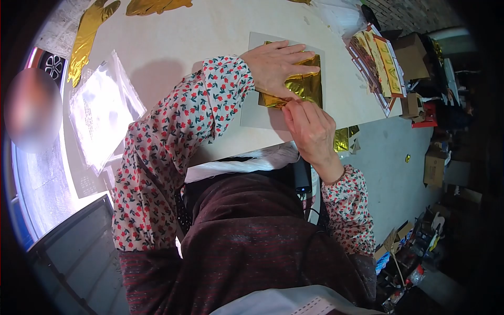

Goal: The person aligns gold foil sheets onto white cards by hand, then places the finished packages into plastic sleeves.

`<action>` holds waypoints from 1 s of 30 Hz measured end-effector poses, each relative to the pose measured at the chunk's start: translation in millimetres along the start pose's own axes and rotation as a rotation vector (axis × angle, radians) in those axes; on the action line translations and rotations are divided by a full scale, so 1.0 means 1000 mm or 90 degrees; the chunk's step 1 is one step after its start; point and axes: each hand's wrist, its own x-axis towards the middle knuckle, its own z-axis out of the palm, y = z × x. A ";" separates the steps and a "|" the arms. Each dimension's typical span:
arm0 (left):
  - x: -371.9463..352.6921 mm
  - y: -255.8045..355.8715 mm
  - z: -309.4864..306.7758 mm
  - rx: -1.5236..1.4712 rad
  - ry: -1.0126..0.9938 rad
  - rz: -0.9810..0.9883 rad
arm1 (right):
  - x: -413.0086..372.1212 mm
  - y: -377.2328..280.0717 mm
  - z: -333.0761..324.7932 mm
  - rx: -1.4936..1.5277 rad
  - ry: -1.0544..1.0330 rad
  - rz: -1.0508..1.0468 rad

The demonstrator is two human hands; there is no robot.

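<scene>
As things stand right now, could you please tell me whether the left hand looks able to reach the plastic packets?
Probably yes: the left hand would have to come off the gold foil, but only its own sleeve and bare tabletop seem to lie between it and the plastic packets.

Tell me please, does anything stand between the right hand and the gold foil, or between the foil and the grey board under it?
Nothing visible: the right hand pinches the gold foil at its near edge, with the left hand spread on top. The foil lies on the grey board; its underside is hidden.
</scene>
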 end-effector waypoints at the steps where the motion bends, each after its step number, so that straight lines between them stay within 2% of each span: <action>1: -0.001 0.000 0.000 -0.002 0.002 -0.001 | -0.001 0.001 0.000 -0.005 -0.010 -0.008; 11: 0.000 0.004 -0.007 -0.006 -0.020 -0.015 | -0.006 0.000 -0.003 0.011 -0.004 -0.017; 17: -0.001 0.006 -0.007 -0.013 -0.007 -0.022 | -0.019 -0.016 -0.002 0.105 0.055 0.046; 30: 0.001 0.006 -0.007 -0.017 -0.002 -0.016 | -0.030 -0.027 -0.001 0.055 -0.059 0.088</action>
